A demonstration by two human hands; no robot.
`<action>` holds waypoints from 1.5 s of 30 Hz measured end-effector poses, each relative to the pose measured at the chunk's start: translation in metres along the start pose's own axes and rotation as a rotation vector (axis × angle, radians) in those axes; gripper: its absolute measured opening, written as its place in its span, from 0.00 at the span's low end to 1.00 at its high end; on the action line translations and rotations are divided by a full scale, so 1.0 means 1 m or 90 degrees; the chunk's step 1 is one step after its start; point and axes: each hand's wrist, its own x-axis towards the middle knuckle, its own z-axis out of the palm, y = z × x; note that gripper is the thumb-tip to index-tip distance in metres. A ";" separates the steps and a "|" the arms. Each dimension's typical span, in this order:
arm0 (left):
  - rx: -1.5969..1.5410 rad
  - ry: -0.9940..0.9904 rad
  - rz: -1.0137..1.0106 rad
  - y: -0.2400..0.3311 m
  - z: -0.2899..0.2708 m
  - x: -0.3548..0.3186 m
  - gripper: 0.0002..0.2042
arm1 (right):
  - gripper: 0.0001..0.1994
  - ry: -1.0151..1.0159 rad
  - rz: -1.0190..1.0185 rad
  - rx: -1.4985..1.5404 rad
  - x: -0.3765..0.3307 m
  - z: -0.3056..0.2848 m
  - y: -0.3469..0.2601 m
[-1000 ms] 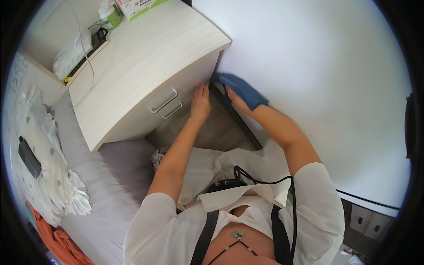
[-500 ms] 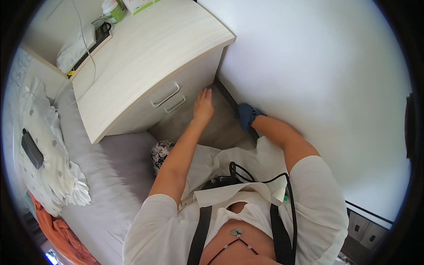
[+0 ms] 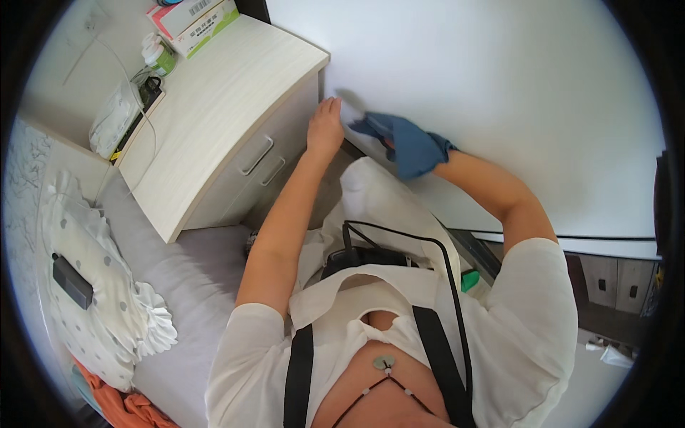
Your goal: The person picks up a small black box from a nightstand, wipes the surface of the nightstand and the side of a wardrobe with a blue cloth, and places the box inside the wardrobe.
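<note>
My right hand [image 3: 449, 165] holds a blue cloth [image 3: 421, 146] against a large smooth white panel [image 3: 499, 85]. The cloth covers most of that hand, so its fingers are largely hidden. Beside it, my left hand [image 3: 326, 130] is raised with fingers stretched out and nothing in them. Its fingertips are near the edge of the white panel, by the front corner of a pale wooden bedside cabinet [image 3: 221, 93]; whether they touch cannot be told. Two drawer handles [image 3: 258, 155] show on the cabinet's front, left of my left hand.
Boxes [image 3: 207, 28], a white-and-green bottle [image 3: 158, 55] and a cable stand along the cabinet's back. On the left is a bed with grey bedding [image 3: 171, 299], a dotted pillow [image 3: 93, 285] and a black case [image 3: 72, 281]. A black cable [image 3: 449, 264] hangs before my body.
My right hand with the blue cloth has moved up the white panel. My left hand has risen from beside the drawers toward the panel's edge. The view has shifted.
</note>
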 end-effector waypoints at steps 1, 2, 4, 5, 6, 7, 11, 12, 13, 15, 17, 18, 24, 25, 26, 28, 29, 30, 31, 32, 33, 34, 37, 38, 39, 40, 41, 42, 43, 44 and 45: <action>-0.005 0.003 0.014 0.003 -0.002 0.001 0.19 | 0.17 -0.009 0.156 0.146 -0.021 0.004 0.023; -0.022 0.008 0.040 0.011 -0.003 0.006 0.18 | 0.18 0.023 0.315 0.286 -0.044 0.007 0.044; -0.051 0.012 0.086 0.022 -0.005 0.012 0.16 | 0.18 0.077 0.330 0.240 -0.079 0.011 0.068; -0.067 0.021 0.100 0.028 -0.008 0.016 0.15 | 0.17 0.063 0.304 0.185 -0.087 0.008 0.063; -0.083 0.029 0.115 0.034 -0.011 0.020 0.14 | 0.16 0.077 0.225 0.131 -0.085 0.008 0.061; -0.099 0.038 0.129 0.039 -0.013 0.025 0.13 | 0.16 0.096 0.148 0.072 -0.084 0.008 0.057; -0.078 0.004 0.147 0.035 -0.020 0.030 0.12 | 0.20 0.169 -0.016 -0.183 -0.029 -0.012 0.025; -0.078 -0.020 0.141 0.040 -0.022 0.033 0.11 | 0.21 0.204 -0.070 -0.053 -0.025 -0.015 0.034; -0.077 -0.043 0.136 0.045 -0.023 0.035 0.11 | 0.22 0.228 -0.129 0.075 -0.021 -0.017 0.044; -0.079 -0.041 0.118 0.042 -0.024 0.039 0.11 | 0.24 0.241 -0.112 0.618 -0.017 -0.008 0.024; -0.050 0.039 0.152 0.033 -0.016 0.039 0.11 | 0.23 0.233 -0.070 0.482 -0.051 -0.003 0.040; -0.054 0.021 0.141 0.034 -0.018 0.040 0.11 | 0.23 0.233 -0.046 0.413 -0.080 0.001 0.055; -0.148 -0.021 0.077 0.070 -0.045 0.044 0.18 | 0.19 0.349 0.164 0.199 -0.155 -0.012 -0.019; -0.166 -0.026 0.088 0.080 -0.046 0.044 0.21 | 0.17 0.366 0.113 0.123 -0.159 -0.029 -0.018; -0.179 -0.028 0.090 0.083 -0.050 0.044 0.23 | 0.23 0.306 0.049 -0.270 -0.155 -0.044 -0.040; -0.186 -0.018 0.117 0.088 -0.054 0.043 0.27 | 0.34 0.447 -0.071 -0.587 -0.144 -0.069 -0.084; -0.180 -0.007 0.141 0.090 -0.054 0.042 0.29 | 0.34 0.581 -0.107 -0.813 -0.142 -0.079 -0.111; -0.171 0.004 0.170 0.094 -0.054 0.042 0.30 | 0.32 0.675 -0.140 -0.923 -0.141 -0.084 -0.126; -0.161 0.018 0.187 0.096 -0.052 0.040 0.31 | 0.31 0.692 -0.062 -0.959 -0.139 -0.078 -0.125; -0.151 0.034 0.207 0.097 -0.049 0.039 0.32 | 0.30 0.711 0.016 -0.993 -0.139 -0.070 -0.121; -0.142 0.050 0.230 0.101 -0.048 0.038 0.32 | 0.28 0.663 0.062 -0.957 -0.142 -0.063 -0.101; -0.150 0.042 0.211 0.105 -0.049 0.038 0.32 | 0.28 0.546 0.119 -0.789 -0.149 -0.054 -0.073; -0.171 -0.002 0.183 0.115 -0.035 0.039 0.32 | 0.22 0.313 0.064 -0.275 -0.198 -0.014 0.052; -0.176 0.013 0.214 0.109 -0.027 0.039 0.32 | 0.25 0.304 0.165 -0.130 -0.218 0.002 0.072; -0.188 0.012 0.212 0.104 -0.031 0.039 0.32 | 0.23 0.356 0.120 0.238 -0.227 0.010 0.064; -0.186 0.022 0.212 0.104 -0.042 0.037 0.32 | 0.22 0.417 0.053 0.604 -0.237 0.019 0.055; -0.176 0.017 0.198 0.111 -0.042 0.035 0.31 | 0.21 0.416 -0.027 0.620 -0.255 0.022 0.078; -0.159 0.035 0.223 0.118 -0.043 0.033 0.31 | 0.21 0.405 -0.107 0.641 -0.262 0.023 0.084; -0.145 0.055 0.248 0.129 -0.042 0.032 0.30 | 0.22 0.441 -0.028 0.323 -0.269 0.016 0.089; -0.119 0.072 0.267 0.134 -0.043 0.027 0.29 | 0.23 0.455 0.054 0.016 -0.260 0.010 0.065; -0.068 0.076 0.361 0.147 -0.046 0.021 0.29 | 0.25 0.455 0.068 -0.348 -0.262 -0.002 0.049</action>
